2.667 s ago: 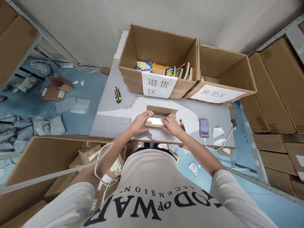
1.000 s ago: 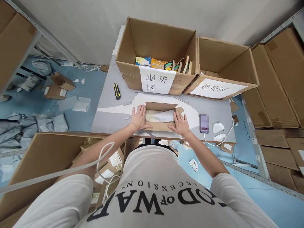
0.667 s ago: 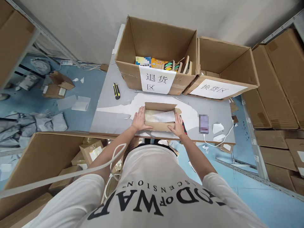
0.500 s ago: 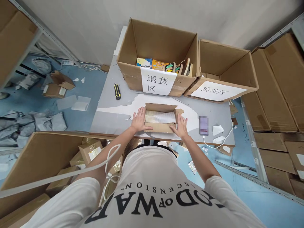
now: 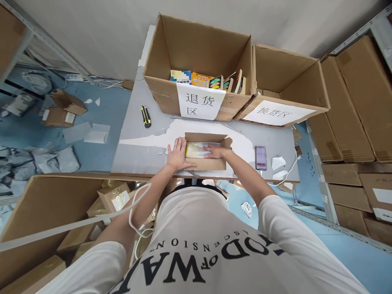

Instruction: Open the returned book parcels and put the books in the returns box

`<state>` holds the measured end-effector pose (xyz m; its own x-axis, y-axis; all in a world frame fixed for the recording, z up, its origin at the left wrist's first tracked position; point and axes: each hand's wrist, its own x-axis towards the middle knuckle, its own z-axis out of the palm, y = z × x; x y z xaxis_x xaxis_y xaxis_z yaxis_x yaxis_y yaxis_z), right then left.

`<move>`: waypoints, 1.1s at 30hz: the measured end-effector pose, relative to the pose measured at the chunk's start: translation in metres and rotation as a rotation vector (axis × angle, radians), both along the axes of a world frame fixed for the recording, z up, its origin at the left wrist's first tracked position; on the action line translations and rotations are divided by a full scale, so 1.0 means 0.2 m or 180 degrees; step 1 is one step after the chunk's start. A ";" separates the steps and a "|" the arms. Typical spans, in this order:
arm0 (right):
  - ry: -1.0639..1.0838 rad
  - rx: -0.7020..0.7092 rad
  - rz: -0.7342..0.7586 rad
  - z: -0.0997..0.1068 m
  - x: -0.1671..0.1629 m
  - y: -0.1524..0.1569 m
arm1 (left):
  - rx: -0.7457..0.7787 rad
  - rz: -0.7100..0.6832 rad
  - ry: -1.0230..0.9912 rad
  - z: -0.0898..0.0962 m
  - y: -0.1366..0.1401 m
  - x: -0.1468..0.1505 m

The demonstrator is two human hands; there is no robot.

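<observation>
An open cardboard box point(image 5: 211, 164) lies near the front edge of the table, its flaps folded out. Inside it is a package in clear wrapping point(image 5: 196, 150), with a bit of yellow at its left end. My left hand point(image 5: 177, 155) rests against the box's left end, fingers stretched out and thumb along the front flap. Over the right side, my right hand point(image 5: 216, 152) reaches into the box. Its fingers are stretched onto the wrapped package and cover part of it; no grip on it shows.
Behind stand two large labelled cartons, a left one point(image 5: 165, 96) with several books point(image 5: 200, 79) and a right one point(image 5: 321, 107). A utility knife point(image 5: 146, 116) lies at left, a phone point(image 5: 261, 158) with a cable at right. A big carton of parcels point(image 5: 49, 192) stands front left.
My right hand has left the box's right end and moved left into the box, onto the wrapped package. My left hand stays at the left end. The view has shifted slightly.
</observation>
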<state>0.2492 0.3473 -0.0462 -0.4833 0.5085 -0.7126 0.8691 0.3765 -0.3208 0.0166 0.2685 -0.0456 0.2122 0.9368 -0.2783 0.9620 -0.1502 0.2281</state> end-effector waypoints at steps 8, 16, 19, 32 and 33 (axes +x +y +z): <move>0.0036 0.0748 0.0852 0.02 -0.07 -0.03 | -0.0034 -0.0037 -0.0006 0.00 0.02 0.00; -0.0431 0.1072 0.0617 0.09 -0.07 0.07 | -0.0036 0.0037 -0.0047 -0.01 0.04 0.00; -0.0339 0.1122 0.0656 0.14 -0.06 0.10 | -0.0015 0.0090 -0.0052 0.00 0.03 0.00; 0.0332 0.0941 0.0449 0.39 0.09 -0.13 | 0.0286 0.0402 -0.0349 0.00 0.04 0.08; 0.0398 0.0914 0.0376 0.39 0.10 -0.18 | 0.0341 0.0340 -0.0357 0.00 0.04 0.09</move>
<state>0.2689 0.3121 0.0326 -0.6256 0.6151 -0.4797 0.7746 0.5629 -0.2883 0.0338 0.2759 -0.0460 0.1341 0.9786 -0.1560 0.9431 -0.0778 0.3232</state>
